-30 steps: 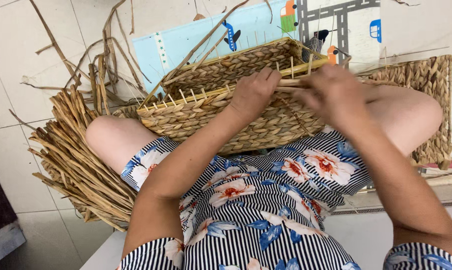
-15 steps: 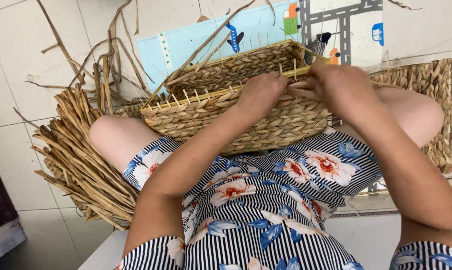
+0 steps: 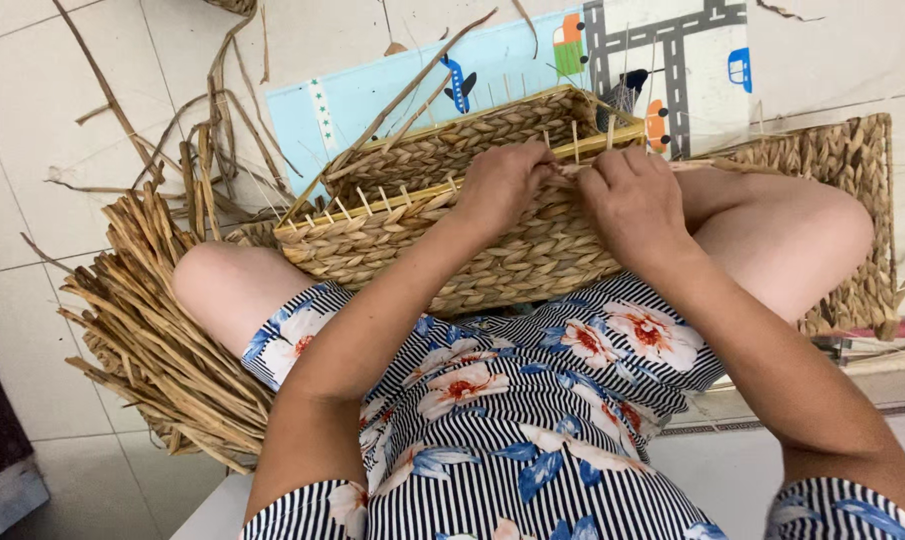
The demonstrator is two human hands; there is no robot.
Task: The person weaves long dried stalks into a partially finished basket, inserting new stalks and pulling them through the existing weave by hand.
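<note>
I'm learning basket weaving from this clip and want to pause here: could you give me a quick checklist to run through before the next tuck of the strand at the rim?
1. Basket steady on the lap, tilted toward the person: ok.
2. Left hand on the near rim: ok, its fingers curl over the edge.
3. Right hand beside it on the rim: ok, the two hands nearly touch.
4. Strand pinched between the hands: cannot tell, fingers cover it.
5. Upright stakes standing free along the rim: ok, a row shows left of the hands.
6. Spare dried strands within reach: ok, a bundle lies by the left knee.
</note>
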